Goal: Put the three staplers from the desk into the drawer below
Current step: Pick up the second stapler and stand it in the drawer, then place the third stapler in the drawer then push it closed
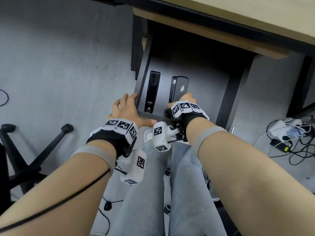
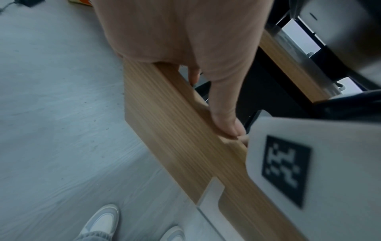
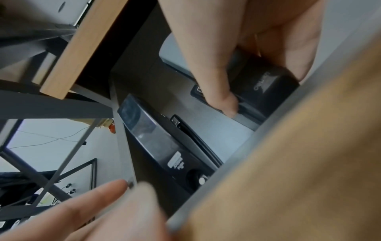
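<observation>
Two black staplers lie lengthwise in the open drawer [image 1: 226,92] under the worktop [image 1: 255,19]: the slim stapler [image 1: 152,90] by the left wall, the broader stapler [image 1: 180,86] to its right. The right hand [image 1: 185,99] grips the broader one's near end (thumb and fingers around it). The left hand [image 1: 127,108] rests with fingers spread on the drawer's near left corner. A chair base [image 1: 34,150] stands at left.

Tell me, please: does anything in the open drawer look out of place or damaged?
Nothing stands out. One stapler lies flat along the left side of the drawer. The right hand holds a second stapler beside it, apart from the first. The left hand rests on the drawer front. No damage shows.
</observation>
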A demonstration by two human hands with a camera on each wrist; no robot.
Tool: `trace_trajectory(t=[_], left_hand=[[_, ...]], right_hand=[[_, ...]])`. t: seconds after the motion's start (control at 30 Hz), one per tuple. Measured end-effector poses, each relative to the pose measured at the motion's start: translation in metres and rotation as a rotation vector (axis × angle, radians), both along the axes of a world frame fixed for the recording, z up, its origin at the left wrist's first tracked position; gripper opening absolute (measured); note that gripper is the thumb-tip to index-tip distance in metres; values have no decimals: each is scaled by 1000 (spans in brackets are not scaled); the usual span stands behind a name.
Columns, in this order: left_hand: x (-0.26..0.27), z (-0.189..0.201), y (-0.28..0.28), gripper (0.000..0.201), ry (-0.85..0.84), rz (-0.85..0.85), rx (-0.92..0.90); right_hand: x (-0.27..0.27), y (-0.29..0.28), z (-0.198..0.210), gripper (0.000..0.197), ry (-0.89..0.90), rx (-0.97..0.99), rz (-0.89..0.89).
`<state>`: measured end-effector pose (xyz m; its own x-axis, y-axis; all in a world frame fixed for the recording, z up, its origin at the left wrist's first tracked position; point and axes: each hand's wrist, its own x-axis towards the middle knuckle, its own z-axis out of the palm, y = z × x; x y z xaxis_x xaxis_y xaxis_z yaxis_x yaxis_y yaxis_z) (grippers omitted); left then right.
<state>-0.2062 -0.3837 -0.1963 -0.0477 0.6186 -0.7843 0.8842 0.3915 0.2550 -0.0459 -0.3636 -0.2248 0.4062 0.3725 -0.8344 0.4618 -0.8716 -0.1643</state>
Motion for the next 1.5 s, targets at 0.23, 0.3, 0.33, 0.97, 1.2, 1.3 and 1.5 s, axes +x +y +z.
trace_trajectory(t=[0.23,0.3,0.33,0.97,1.2,1.3,1.5], left_hand=[[19,22,6,91,130,-105,-77],[37,39,10,72,99,-144,-19],[48,48,14,63,22,-159,14],[404,190,89,26,-739,-274,401],[506,156,127,69,-269,-404,380],[522,153,135,91,-164,-451,281],[544,159,150,103,8,-495,191]], right_hand=[[27,-8,40,57,129,16,10],[39,-10,54,50,182,72,-112],[47,-11,62,43,216,104,-187],[351,-22,209,18,-94,786,-540],[478,5,219,7,-228,851,-487],[525,25,218,5,-282,857,-475],[604,57,209,55,-620,750,-422]])
